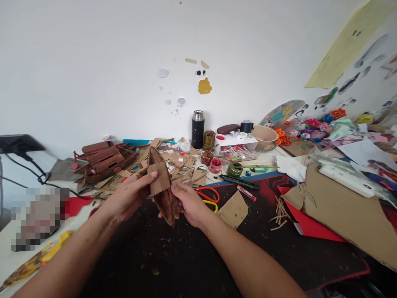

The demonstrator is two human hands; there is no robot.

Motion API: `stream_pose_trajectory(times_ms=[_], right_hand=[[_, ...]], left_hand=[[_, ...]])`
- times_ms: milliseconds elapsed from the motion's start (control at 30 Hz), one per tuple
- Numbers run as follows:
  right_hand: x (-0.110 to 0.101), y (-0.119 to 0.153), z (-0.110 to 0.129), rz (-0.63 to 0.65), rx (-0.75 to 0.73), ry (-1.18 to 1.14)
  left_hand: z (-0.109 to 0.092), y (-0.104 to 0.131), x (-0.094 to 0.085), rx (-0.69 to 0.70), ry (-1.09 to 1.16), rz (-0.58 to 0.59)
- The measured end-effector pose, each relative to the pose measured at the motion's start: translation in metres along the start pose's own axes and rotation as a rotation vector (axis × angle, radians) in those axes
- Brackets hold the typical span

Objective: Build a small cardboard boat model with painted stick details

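Observation:
Both hands hold a small brown cardboard boat [167, 209], pointed at each end and tilted up on end above the dark mat. A plain cardboard strip [159, 178] lies across its middle. My left hand [132, 194] grips the boat's left side, with the thumb pressed on the strip. On the opposite side my right hand [189, 203] pinches the edge, and some of its fingers are hidden behind the hull. Close by the right hand lie scissors [212, 208] with red and yellow handles, partly covered by that hand.
Cardboard scraps [180, 159] litter the back of the table, beside a larger brown boat model [104, 159]. A black thermos [197, 130], paint jars [235, 169] and a black utility knife [240, 182] stand or lie behind the mat [192, 265]. Cardboard sheets [344, 211] lie at right.

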State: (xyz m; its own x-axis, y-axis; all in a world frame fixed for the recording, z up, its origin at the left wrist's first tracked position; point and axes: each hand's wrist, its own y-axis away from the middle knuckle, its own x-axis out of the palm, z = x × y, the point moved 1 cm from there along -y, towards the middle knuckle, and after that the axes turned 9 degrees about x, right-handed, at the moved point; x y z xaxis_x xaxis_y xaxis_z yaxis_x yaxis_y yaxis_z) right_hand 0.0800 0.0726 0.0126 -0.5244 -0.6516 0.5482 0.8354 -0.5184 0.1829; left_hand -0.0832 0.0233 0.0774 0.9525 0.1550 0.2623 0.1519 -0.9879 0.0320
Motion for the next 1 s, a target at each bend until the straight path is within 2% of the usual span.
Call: stream_pose_trajectory(times_ms=[400, 567, 733, 1000], right_hand=[[-0.0037, -0.0010, -0.0006, -0.005, 0.035, 0.024], [-0.0056, -0.0020, -0.0013, 0.025, 0.069, 0.043], [-0.0051, -0.0014, -0.0020, 0.030, 0.058, 0.069], [-0.0010, 0.0026, 0.0063, -0.010, 0.086, 0.074]], left_hand=[[0.0013, -0.0024, -0.0016, 0.003, 0.029, -0.010], [-0.0008, -0.0034, -0.0005, 0.079, -0.062, -0.067], [-0.0016, 0.0002, 0.0054, 0.081, -0.133, -0.011], [-0.0037, 0.0031, 0.0079, 0.063, -0.075, 0.034]])
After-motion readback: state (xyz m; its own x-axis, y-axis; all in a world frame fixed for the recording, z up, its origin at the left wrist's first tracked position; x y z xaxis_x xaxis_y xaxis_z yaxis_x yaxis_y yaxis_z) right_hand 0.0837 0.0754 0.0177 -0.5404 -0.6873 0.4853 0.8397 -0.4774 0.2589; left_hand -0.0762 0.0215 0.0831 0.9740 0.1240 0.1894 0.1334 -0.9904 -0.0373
